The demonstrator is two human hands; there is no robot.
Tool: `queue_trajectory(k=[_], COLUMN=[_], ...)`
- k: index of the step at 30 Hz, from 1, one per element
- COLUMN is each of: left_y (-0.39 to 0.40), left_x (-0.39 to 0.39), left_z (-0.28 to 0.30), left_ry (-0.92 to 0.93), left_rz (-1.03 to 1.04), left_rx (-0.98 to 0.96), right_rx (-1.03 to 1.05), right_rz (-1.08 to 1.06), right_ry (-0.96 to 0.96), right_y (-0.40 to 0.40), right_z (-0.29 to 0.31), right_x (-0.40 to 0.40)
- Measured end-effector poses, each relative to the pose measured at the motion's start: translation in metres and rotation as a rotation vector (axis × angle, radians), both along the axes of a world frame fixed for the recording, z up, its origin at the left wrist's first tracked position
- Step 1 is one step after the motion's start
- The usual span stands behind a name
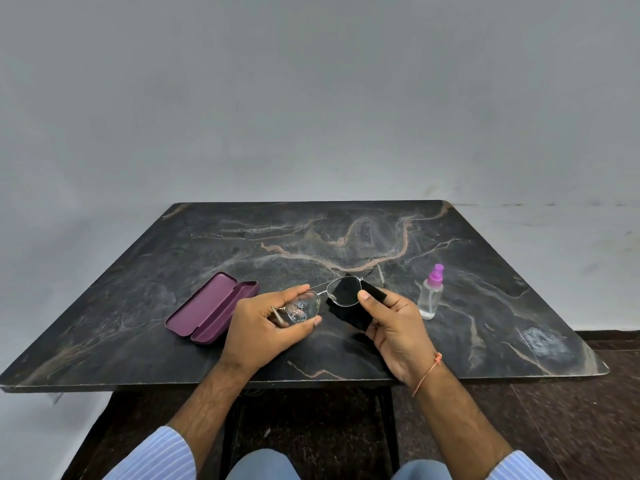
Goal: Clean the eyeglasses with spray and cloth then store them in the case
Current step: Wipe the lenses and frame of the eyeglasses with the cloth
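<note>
The left hand point(268, 322) holds the eyeglasses point(323, 297) by one lens: forefinger on the top rim, thumb under the lower rim, fingers curled. That lens is clear and carries droplets or specks; which, cannot be told. The right hand point(394, 327) grips a black cleaning cloth point(349, 306), thumb pressed on the near face of the other lens, the remaining fingers wrapped in the cloth behind it. The cloth covers that lens from behind and hangs below it. The glasses have a thin metal frame with a double bridge; one temple arm extends away beyond the right hand, over the table. Both hands hold the glasses above the near middle of the table point(138, 289), a dark marble-patterned top.

A thin orange thread band point(429, 370) circles the right wrist. Light blue striped sleeves point(156, 459) are pushed back on both forearms.

Left of the left hand, the purple glasses case point(211, 306) lies open on the table, just beside the hand. Right of the right hand, a clear spray bottle point(430, 294) with a pink nozzle stands upright, holding clear liquid. A grey wall rises behind the table.
</note>
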State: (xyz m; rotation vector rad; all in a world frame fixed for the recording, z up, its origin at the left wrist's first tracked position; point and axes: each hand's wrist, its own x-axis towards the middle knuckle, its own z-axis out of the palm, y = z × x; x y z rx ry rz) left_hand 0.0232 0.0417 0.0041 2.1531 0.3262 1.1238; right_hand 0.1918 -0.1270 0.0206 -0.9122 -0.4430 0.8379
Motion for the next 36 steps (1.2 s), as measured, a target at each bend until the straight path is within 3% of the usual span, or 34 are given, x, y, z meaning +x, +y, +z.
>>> queue_trajectory(k=[8,17,24,31,36], left_y=[0.001,0.001,-0.001,0.002,0.000], left_x=[0.002,0.002,0.001,0.003,0.002], left_z=[-0.002,-0.003,-0.001,-0.006,-0.003], left_ry=[0.031,0.004,0.017,0.005,0.021], left_rz=[-0.040,-0.008,-0.051,-0.005,-0.031], left_rx=[-0.018,-0.026,-0.053,-0.021,-0.020], right_rx=[-0.003,0.026,0.001,-0.008,0.020], right_rz=[0.181,-0.031,0.168,0.026,0.135], right_ry=[0.023,0.002,0.030,0.016,0.070], right_y=[-0.005,0.001,-0.004,0.002,-0.002], right_z=[0.004,-0.002,-0.002,-0.003,-0.004], right_x=[0.003,0.003,0.009,0.005,0.011])
